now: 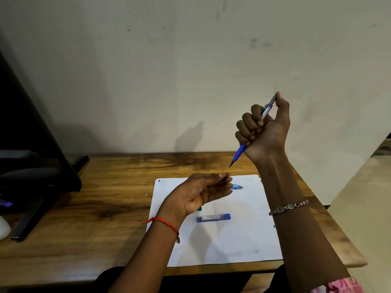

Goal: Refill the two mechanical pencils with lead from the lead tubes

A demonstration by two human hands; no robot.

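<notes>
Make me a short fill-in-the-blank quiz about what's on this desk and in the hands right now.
1. The raised right hand grips a mechanical pencil with its tip pointing ____.
2. The blue lead tube lies on a sheet of white ____.
3. The left wrist wears a thread coloured ____.
4. The right wrist wears a ____.

Missing words: down; paper; red; bracelet

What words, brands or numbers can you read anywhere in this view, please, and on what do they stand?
None can be read.
Blue lead tube on the white paper: a pale label with print, too small and blurred to read.
Mechanical pencil in the right hand: no legible marking.
</notes>
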